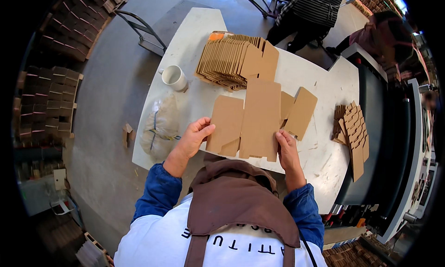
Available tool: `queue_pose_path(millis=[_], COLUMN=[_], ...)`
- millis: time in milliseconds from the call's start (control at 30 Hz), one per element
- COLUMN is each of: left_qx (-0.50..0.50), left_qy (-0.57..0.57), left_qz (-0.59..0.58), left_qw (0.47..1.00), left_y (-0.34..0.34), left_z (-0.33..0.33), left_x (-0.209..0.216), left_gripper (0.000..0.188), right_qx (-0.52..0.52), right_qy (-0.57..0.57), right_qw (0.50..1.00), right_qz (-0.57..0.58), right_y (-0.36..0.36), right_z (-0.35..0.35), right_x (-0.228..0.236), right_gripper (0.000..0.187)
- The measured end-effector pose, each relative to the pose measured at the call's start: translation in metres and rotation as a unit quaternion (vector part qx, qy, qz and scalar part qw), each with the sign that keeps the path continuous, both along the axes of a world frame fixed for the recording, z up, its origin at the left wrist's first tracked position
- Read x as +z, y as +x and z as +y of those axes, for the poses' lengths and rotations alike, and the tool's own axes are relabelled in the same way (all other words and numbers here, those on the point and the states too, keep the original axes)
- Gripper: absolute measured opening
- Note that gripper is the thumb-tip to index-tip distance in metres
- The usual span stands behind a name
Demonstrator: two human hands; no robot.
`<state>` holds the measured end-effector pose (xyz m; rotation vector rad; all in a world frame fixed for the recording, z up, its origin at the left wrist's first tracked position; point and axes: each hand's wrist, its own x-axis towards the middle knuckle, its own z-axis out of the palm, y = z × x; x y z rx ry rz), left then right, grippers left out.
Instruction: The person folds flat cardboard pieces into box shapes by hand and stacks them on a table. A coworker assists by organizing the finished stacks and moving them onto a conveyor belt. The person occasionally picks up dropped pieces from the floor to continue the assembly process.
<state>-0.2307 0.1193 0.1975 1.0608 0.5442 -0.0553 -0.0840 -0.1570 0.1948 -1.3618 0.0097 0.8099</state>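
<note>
A flat brown cardboard blank [262, 121], one piece in the hands, is held up above the near edge of the white table [327, 169]. A line divides its shorter left panel from its taller right one; whether they are joined all the way cannot be told.

The left hand [191, 139] is nearly closed on the blank's left edge, thumb in front and fingers curled together beside it. The right hand [288, 151] pinches the opposite edge near its lower part, the thumb upright against the cardboard and the fingers bent close; their tips are partly hidden.

Just behind the held piece, toward the table's far side, stands one tight row of blanks [227, 58], on edge and leaning, too many to count. Right of the hands, on the table's middle, lies a loose blank [303, 113], partly covered by the held one. One white mug [174, 77] stands toward the table's left side, and one translucent plastic bag [160, 128] with a blue tie sits at its near left corner.

One small pile of blanks [354, 132] lies at the table's right edge, beside a dark machine bed [368, 160]. Two other people, a person in black stripes [320, 7] and another in dark clothes [389, 39], are beyond the table's far right end. One cart handle [149, 30] rises past its far left edge.
</note>
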Motion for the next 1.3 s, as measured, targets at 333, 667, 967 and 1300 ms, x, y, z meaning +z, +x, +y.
queue_pose_path(millis=[333, 667, 967, 1300], left_qx=[-0.031, -0.043, 0.084, 0.125], left_qy=[0.580, 0.306, 0.041, 0.065], left_qz=[-0.123, -0.122, -0.154, -0.030], left_qw=[0.805, 0.943, 0.984, 0.990], left_y=[0.040, 0.053, 0.076, 0.092], left_z=[0.028, 0.028, 0.012, -0.015], left_x=[0.006, -0.002, -0.015, -0.021], left_gripper=[0.023, 0.021, 0.030, 0.038], right_qx=[0.067, 0.133, 0.185, 0.162], right_qy=[-0.087, -0.215, -0.209, -0.093], right_qw=[0.985, 0.948, 0.942, 0.981], right_qz=[-0.135, -0.192, -0.189, -0.061], right_y=[-0.012, -0.014, -0.011, -0.022], right_z=[0.021, 0.033, 0.053, 0.043], right_x=[0.017, 0.047, 0.059, 0.015], right_gripper=[0.026, 0.054, 0.056, 0.057])
